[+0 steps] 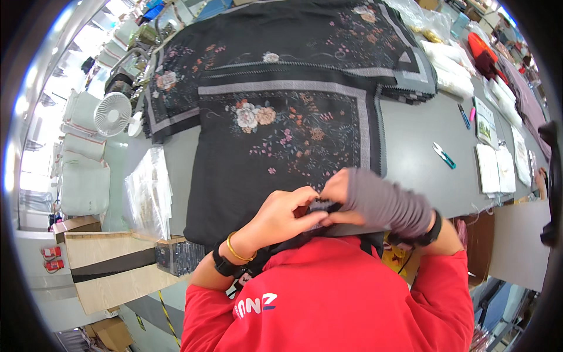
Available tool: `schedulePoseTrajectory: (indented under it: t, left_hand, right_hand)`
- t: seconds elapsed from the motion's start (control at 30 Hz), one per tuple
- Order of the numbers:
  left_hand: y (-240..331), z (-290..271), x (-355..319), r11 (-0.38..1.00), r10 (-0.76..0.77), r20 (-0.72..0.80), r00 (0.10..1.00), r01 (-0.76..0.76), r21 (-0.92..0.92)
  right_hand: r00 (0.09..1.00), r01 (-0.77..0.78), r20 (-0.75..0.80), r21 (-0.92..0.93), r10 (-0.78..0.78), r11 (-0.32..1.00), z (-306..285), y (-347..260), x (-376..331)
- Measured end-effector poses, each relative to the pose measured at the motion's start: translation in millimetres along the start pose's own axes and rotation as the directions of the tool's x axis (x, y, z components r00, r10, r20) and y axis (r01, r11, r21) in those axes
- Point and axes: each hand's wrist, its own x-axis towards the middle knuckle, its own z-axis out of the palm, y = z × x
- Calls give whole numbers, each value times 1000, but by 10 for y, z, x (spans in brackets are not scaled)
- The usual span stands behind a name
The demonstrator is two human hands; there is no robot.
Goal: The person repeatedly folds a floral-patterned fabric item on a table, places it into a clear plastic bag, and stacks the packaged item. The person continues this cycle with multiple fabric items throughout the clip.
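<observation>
A black cloth (281, 135) printed with flowers and bordered by a grey band lies on the table, its near edge drawn up toward me. My left hand (281, 216) pinches that near edge between thumb and fingers. Close against it, my right hand (339, 198) grips the same edge; its fingers are slightly blurred. The small folded bit of cloth between the hands is partly covered by the fingers. Farther back, a thick stack of similar floral cloths (293, 38) spreads over the table.
Teal-handled thread snips (444, 155) lie on the grey table (410, 170) at right, near pens (464, 116) and white packets (495, 169). Clear plastic bags (149, 193) rest at left beside a white fan (112, 114). An open cardboard box (111, 287) stands below the left edge.
</observation>
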Motion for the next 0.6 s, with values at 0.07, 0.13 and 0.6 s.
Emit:
schedulePoseTrajectory:
  t: [0.07, 0.13, 0.6]
  left_hand:
    - [-174, 38, -238, 998, 60, 71, 996, -62, 27]
    - [-422, 30, -614, 916, 83, 77, 994, -106, 386]
    - [-567, -1342, -2618, 891, -6, -642, 767, 296, 345]
  right_hand:
    - [991, -40, -127, 25, 43, 999, 140, -199, -39]
    - [964, -17, -261, 93, 40, 996, 178, -255, -211]
    - [418, -390, -669, 479, 615, 786, 899, -379, -1590]
